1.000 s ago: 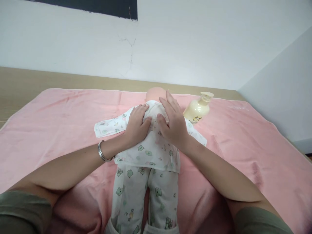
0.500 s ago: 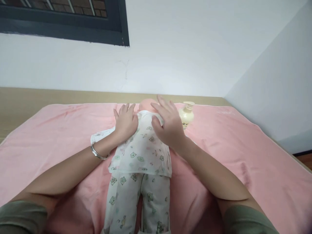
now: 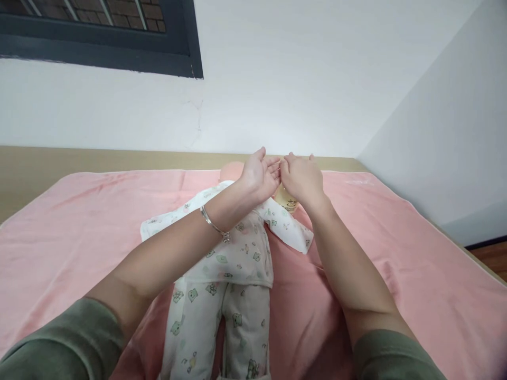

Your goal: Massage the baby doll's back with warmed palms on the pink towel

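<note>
A doll in a white patterned top [image 3: 245, 253] and matching trousers [image 3: 243, 327] lies on a pink blanket, its smooth pinkish head [image 3: 231, 171] at the far end. Above its upper chest, my left hand [image 3: 259, 177] is turned palm up with the fingers stretched out and holds no visible object. A pale yellow pump bottle [image 3: 287, 200] stands beside the doll's shoulder. My right hand [image 3: 304, 179] is curled over the bottle's top, hiding the pump head. The fingertips of both hands are close together over the bottle.
The pink blanket [image 3: 376, 232] covers a surface with a wooden edge [image 3: 35, 163] along the white wall [image 3: 277, 79]. A dark-framed window [image 3: 174, 58] is at the upper left. The doll's sleeve [image 3: 291, 232] stretches out near my right forearm.
My left hand has lifted off the doll's shoulder, moved right and turned palm up. My right hand has moved from above the doll's chest to the top of the pump bottle.
</note>
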### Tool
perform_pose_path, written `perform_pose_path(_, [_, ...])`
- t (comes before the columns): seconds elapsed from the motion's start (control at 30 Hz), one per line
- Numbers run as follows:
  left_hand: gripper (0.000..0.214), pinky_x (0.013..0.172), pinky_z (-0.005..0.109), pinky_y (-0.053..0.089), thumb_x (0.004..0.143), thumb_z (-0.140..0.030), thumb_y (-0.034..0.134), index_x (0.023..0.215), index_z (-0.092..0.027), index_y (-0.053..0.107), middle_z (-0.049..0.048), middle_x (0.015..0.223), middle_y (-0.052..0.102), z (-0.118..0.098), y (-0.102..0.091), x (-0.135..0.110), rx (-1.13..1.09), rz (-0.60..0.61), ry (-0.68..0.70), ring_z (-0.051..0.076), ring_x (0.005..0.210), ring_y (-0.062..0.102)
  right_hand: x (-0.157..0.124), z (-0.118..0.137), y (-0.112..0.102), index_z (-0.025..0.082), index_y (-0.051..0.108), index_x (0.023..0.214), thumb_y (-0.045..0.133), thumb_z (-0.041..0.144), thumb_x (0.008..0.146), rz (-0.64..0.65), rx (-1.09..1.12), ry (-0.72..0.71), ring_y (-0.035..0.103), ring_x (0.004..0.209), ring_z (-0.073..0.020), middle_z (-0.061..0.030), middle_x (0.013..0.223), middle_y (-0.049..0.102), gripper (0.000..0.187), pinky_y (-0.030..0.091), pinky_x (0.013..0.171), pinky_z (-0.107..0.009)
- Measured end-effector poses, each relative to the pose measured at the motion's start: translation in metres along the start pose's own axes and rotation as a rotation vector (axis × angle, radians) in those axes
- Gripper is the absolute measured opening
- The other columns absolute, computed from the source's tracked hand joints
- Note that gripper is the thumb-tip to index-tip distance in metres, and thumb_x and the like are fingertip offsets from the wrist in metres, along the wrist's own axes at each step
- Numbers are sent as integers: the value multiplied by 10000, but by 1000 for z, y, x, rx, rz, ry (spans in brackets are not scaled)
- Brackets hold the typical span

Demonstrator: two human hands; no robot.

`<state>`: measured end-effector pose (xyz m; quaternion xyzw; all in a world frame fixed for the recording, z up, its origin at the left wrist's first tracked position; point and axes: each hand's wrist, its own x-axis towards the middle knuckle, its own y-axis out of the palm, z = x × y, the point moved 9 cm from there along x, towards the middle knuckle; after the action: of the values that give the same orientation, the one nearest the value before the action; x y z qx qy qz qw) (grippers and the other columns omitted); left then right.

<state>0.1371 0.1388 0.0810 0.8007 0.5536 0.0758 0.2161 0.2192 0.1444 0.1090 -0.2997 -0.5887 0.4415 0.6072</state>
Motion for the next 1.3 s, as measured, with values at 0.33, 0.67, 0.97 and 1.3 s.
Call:
perform_pose_path(0.33, [723,1239,386,438,987,-478,184,1550,-51,335,206,1578,471,8,-18,-32,118,-13,-89,250,1499,456,1,-17,3,188,725,828,371,278,915,191,73,331,713,943,-370,-197,998,766,375,521,765,-445])
perform_pose_path(0.67, [726,1127,575,499,977,-579,175,1403,-178,606,171,1359,653,-62,-105,-92,674,-70,249,333,1445,510,0,-23,4,178,751,959,429,261,878,151,168,456,700,1033,-365,-201,1065,763,342,535,842,-457])
perform_pose_path(0.97, [765,1071,654,366,976,-454,-16,1532,-233,460,76,1445,565,-98,-130,-108,739,-176,323,368,1531,348,3,-26,5,173,770,975,441,215,863,125,212,459,679,1124,-350,-158,1135,753,350,525,956,-477])
perform_pose_path(1.3, [639,1145,599,449,1039,-391,103,1396,-209,601,94,1395,630,-67,-80,-126,360,-65,147,325,1508,429,-12,39,-47,199,553,1456,295,419,1031,-110,264,177,185,1576,-458,-151,1670,337,544,176,1165,-811])
